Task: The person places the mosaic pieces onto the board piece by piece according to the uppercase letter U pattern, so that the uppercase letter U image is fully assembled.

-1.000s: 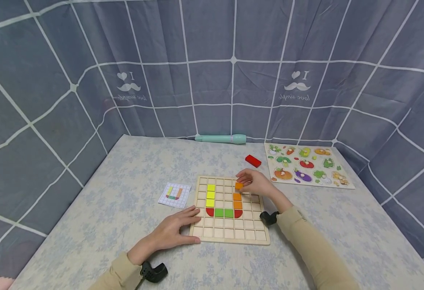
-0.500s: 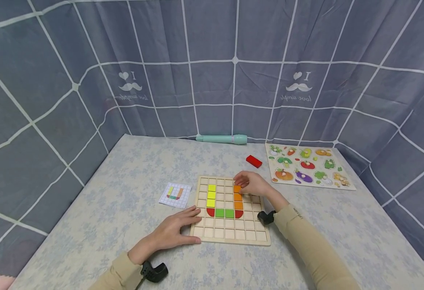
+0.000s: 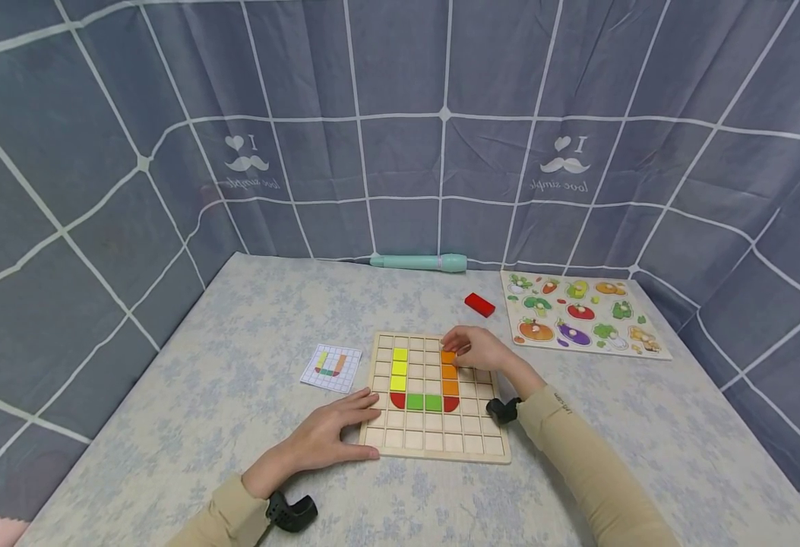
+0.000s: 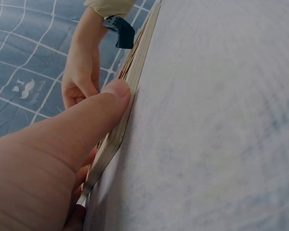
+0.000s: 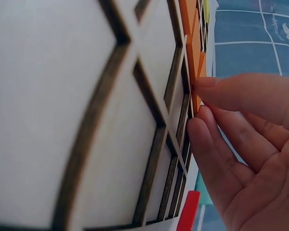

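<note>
A wooden grid board (image 3: 394, 439) lies on the table, with coloured tiles set in a U shape. Yellow squares (image 3: 399, 368) form its left side, green ones (image 3: 424, 403) the bottom between two red rounded corner tiles, orange ones the right side. At the top of that right column my right hand (image 3: 479, 349) pinches an orange tile (image 3: 448, 356); the right wrist view shows thumb and fingertips at its edge, level with the grid. My left hand (image 3: 327, 434) rests on the board's left edge, fingers extended, thumb (image 4: 116, 91) along the side in the left wrist view.
Left of the board lies a pattern card (image 3: 331, 368) with a similar U. Beyond it are a red block (image 3: 479, 305) and a teal microphone-shaped object (image 3: 418, 263) by the curtain. A vegetable puzzle board (image 3: 580, 315) lies at the back right.
My right hand has shifted slightly left and brought the orange tile down into line at the column's top. My left hand stays at the board's edge.
</note>
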Motion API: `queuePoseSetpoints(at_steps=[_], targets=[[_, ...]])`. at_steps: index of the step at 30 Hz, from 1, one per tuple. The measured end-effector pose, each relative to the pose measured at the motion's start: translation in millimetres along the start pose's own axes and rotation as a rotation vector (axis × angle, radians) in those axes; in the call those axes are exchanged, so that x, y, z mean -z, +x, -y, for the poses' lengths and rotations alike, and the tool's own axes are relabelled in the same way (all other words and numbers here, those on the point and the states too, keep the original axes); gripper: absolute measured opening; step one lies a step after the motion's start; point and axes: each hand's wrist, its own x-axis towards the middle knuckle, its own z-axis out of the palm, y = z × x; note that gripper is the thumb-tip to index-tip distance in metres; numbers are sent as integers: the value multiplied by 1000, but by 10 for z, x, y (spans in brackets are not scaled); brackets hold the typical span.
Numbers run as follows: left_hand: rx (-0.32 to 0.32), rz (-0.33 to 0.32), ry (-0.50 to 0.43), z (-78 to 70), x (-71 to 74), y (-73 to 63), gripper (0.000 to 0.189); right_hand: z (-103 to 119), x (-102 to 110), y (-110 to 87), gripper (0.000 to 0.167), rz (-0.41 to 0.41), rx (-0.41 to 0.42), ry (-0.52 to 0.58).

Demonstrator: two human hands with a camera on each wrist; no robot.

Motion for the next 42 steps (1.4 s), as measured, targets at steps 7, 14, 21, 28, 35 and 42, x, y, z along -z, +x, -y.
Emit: queuePoseSetpoints(at_steps=[7,14,21,28,35,42], targets=[[-10,-4,-6,5,10,5,68,24,4,-15,27,-12,4,-21],[-11,-3,-8,-1,4,2,68,64,6,-85,28,-26,5,-37],[-20,-8,0,8,-9,0,68,97,36,-301,30,-79,18,-43],[-17,3,9,-3,-4,-12,69,126,86,-649,33,-109,47,-81],[-22,49,81,-55,35,-23,67,58,120,-956,31,-142,3,-112],[1,171,214,-153,111,8,67,-66,135,-1214,32,-110,8,-151]])
